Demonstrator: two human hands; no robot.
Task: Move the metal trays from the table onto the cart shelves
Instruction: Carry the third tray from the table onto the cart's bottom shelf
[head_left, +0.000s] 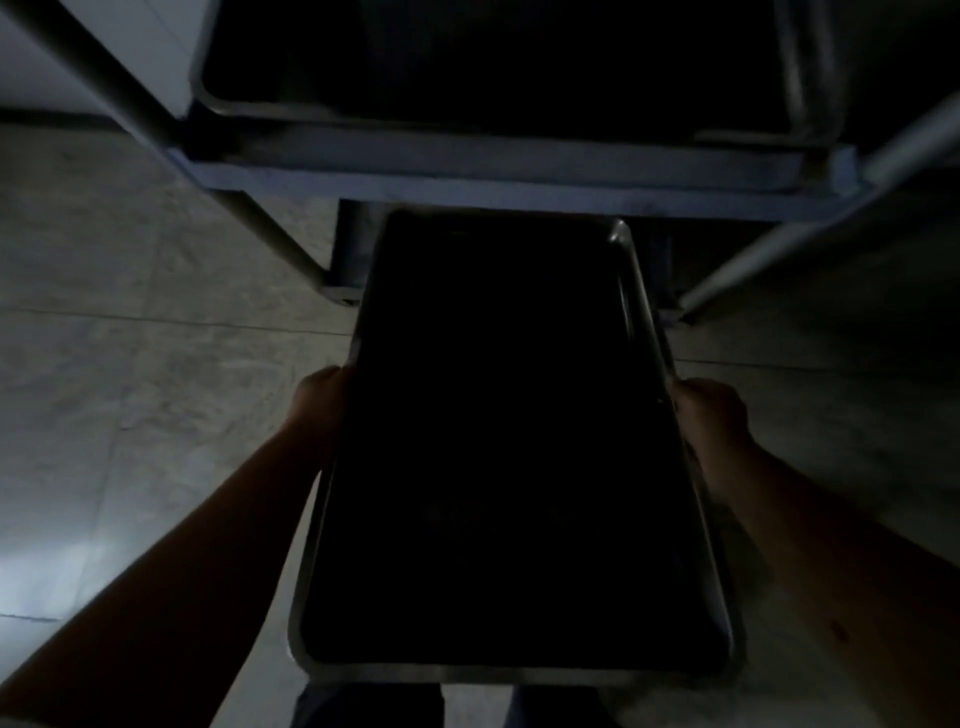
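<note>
Your left hand (322, 397) and right hand (709, 415) each grip a long edge of the metal tray (509, 447), held lengthwise above the tiled floor (156, 389). Its far end points beneath the cart shelf (493, 176), where another tray (467, 78) sits. Lighting is very dim.

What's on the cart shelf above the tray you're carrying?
Another tray rests on the cart shelf; only its pale rim shows, the inside too dark to read. Both hands grip the carried tray.
</note>
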